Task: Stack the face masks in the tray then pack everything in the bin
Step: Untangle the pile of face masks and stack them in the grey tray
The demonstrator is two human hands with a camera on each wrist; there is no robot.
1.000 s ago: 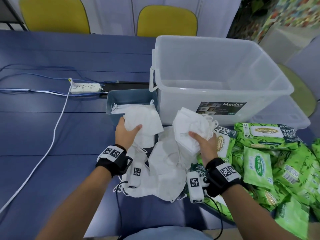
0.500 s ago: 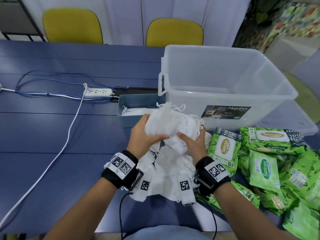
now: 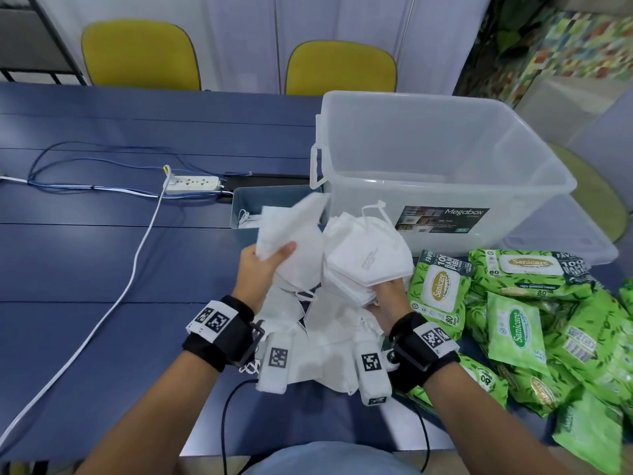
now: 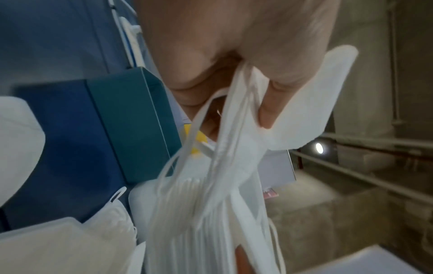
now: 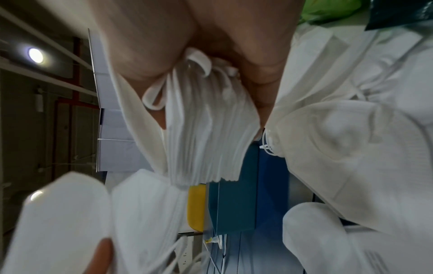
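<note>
The left hand [image 3: 262, 272] has its grip closed on a few folded white face masks [image 3: 291, 234], thumb on top and ear loops trailing below. Beside it, the right hand [image 3: 390, 296] has its grip closed round the lower edge of a thick bundle of folded white masks [image 3: 368, 258], fingers and thumb clamping the layered edges. Both bundles are held up, almost touching, above a loose heap of white masks [image 3: 325, 337] on the blue surface [image 3: 102, 269]. Just beyond stands a teal rectangular tray [image 3: 246, 200] with masks inside, next to a large clear plastic bin [image 3: 445, 173]. Green packs of wet wipes [image 3: 513, 303] lie piled to the right, near the bin. A white power strip [image 3: 191, 185] lies left of the tray.
</note>
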